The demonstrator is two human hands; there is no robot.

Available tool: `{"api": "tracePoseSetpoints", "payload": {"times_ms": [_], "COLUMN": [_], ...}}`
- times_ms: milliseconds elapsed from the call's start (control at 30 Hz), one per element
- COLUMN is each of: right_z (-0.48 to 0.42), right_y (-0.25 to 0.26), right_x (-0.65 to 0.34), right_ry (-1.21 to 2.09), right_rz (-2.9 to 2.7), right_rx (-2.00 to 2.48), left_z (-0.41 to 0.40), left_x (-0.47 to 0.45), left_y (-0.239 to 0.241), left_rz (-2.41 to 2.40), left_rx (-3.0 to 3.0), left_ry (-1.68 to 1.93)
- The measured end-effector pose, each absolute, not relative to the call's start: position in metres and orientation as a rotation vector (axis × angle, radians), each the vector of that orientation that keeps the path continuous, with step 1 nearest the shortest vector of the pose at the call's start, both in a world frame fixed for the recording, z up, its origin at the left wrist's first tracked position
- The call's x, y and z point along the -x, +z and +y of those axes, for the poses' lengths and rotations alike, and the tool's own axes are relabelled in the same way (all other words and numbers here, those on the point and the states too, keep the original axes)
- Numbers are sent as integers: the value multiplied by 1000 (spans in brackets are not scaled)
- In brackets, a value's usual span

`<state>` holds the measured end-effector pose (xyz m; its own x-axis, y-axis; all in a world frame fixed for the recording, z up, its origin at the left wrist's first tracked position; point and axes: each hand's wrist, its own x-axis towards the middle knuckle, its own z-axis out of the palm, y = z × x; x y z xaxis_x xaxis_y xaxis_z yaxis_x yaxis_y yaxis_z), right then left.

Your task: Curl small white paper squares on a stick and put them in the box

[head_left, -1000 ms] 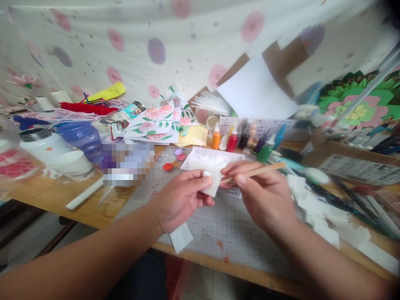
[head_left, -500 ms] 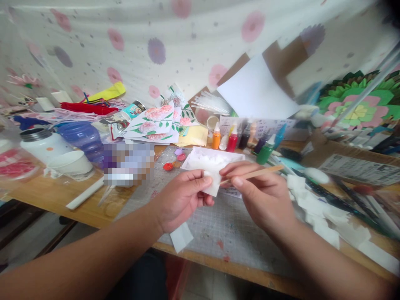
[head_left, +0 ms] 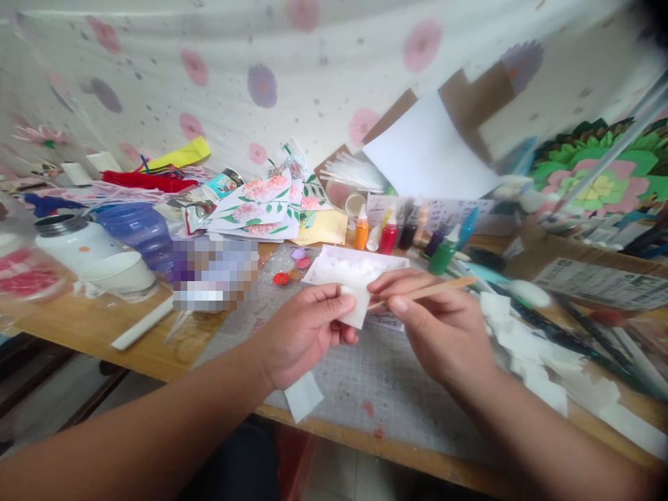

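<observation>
Between thumb and fingers, my left hand (head_left: 313,330) pinches a small white paper piece (head_left: 357,306). My right hand (head_left: 443,323) is closed on a thin wooden stick (head_left: 441,287), whose narrow end points left at the paper's right edge; whether it touches cannot be told. Just behind my hands is a shallow white box (head_left: 355,259) with white, fluffy-looking bits in it. Under my hands lies a grey cutting mat (head_left: 360,390), and a loose white paper strip (head_left: 303,396) rests near its front edge.
Paint bottles, among them a green one (head_left: 444,250), stand behind the box. White paper pieces (head_left: 532,355) are strewn at the right, near a cardboard box (head_left: 589,268). To the left are a white cup (head_left: 117,275), a blue container (head_left: 136,229) and a white roll (head_left: 142,323).
Almost nothing differs. Both hands keep their hold on the paper and the stick, with only a very slight shift.
</observation>
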<state>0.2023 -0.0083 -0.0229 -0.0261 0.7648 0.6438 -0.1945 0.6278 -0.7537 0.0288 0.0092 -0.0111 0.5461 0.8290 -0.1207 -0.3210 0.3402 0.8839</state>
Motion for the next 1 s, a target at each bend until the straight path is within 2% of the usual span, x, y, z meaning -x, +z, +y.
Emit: {"api": "tracePoseSetpoints", "payload": {"times_ms": [167,367,500,1000], "right_z": [-9,-10,-10,-9], "right_y": [-22,-18,-17,-16], "right_x": [-202,-202,-202,-203], "right_ry": [763,643,626,525], "right_rz": [-1407,-1438,-1470,-1563], "right_rx": [598,696,695,775], "left_z": [9,10,6,3], "left_x": [-31,-27,-27,-35], "left_y": [-11,-7,-2,-1], "left_rz": [699,1091,1017,1036], "left_rx": [-1024,-1461,-1641,-1608], "left_ry": [828,1059,997,934]}}
